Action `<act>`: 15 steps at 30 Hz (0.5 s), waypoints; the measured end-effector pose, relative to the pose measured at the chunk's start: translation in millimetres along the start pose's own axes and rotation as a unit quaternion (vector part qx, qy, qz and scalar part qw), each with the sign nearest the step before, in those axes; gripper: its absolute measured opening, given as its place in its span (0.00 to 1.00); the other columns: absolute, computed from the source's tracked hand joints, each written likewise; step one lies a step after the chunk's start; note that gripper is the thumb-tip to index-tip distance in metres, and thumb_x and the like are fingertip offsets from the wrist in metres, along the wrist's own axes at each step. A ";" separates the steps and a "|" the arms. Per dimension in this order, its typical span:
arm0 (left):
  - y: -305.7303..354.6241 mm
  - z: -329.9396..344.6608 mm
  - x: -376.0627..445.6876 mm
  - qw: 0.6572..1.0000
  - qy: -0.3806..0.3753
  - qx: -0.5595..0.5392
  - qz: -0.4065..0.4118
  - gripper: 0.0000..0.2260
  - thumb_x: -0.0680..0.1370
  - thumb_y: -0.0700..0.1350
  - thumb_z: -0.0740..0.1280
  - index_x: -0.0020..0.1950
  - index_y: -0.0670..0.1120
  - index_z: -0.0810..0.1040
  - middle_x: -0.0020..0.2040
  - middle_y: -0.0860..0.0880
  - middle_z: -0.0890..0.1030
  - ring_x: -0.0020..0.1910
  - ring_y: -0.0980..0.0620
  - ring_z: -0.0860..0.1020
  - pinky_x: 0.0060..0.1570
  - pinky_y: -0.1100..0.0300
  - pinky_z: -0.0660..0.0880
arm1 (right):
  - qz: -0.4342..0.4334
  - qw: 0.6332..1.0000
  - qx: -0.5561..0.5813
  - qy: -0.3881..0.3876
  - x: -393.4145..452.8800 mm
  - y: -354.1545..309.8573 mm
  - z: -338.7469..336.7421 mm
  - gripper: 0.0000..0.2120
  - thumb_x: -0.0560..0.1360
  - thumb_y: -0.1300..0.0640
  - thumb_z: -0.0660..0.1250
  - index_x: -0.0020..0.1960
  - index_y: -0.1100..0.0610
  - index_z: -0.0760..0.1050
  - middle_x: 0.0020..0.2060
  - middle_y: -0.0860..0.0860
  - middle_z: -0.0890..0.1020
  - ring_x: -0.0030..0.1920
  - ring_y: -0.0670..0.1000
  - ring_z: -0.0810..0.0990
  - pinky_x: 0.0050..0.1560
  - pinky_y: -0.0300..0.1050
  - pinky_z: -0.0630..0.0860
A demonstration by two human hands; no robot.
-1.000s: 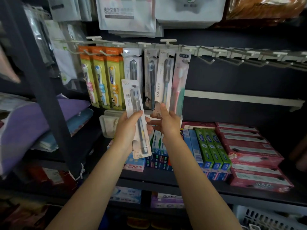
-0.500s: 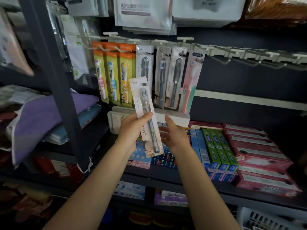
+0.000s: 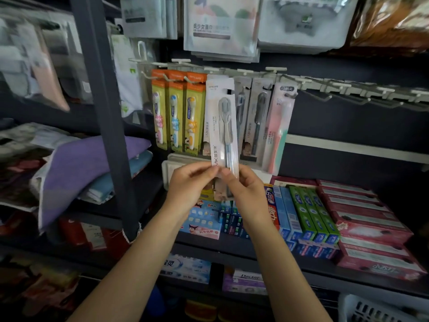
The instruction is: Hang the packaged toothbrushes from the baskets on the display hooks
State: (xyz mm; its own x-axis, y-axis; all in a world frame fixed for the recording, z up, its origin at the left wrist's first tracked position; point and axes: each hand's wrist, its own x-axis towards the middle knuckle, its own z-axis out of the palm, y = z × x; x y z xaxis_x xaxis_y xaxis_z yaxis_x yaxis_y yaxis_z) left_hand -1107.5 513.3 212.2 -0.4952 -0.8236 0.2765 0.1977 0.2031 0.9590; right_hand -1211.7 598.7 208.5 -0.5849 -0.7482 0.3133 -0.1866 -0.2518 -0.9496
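Observation:
A white packaged toothbrush (image 3: 221,126) stands upright in front of the display hooks (image 3: 246,74). My left hand (image 3: 190,184) and my right hand (image 3: 246,191) both pinch its lower end. Its top edge reaches the level of the hook rail. Behind it hang three orange-and-yellow children's toothbrush packs (image 3: 177,112), grey packs (image 3: 256,117) and a pink-green pack (image 3: 278,126). The empty hooks (image 3: 348,94) to the right carry nothing.
A dark upright post (image 3: 102,108) stands left of the hooks. Folded purple towels (image 3: 81,163) lie on the left shelf. Toothpaste boxes (image 3: 308,217) and red boxes (image 3: 371,228) fill the shelf below. A white basket (image 3: 371,310) shows at the bottom right corner.
The pack rose from a tilted hold in my left hand to upright in front of the hooks. My right hand came over and now pinches its lower end too.

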 end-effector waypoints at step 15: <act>31.7 -25.1 -3.1 0.995 0.068 -0.056 0.044 0.05 0.78 0.41 0.72 0.47 0.52 0.85 0.45 0.50 0.87 0.50 0.49 0.85 0.52 0.55 0.81 | -0.019 0.999 0.032 0.032 -3.2 -33.0 44.6 0.18 0.82 0.51 0.66 0.39 0.62 0.76 0.33 0.58 0.73 0.35 0.56 0.70 0.37 0.53 0.69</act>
State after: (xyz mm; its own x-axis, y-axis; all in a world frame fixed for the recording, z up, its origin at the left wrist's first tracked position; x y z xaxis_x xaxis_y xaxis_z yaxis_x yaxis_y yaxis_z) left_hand -1078.5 509.0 240.1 -0.3542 -0.8712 0.3400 0.3324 0.2225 0.9165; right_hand -1168.5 582.0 239.1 -0.6271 -0.6975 0.3467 -0.1607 -0.3197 -0.9338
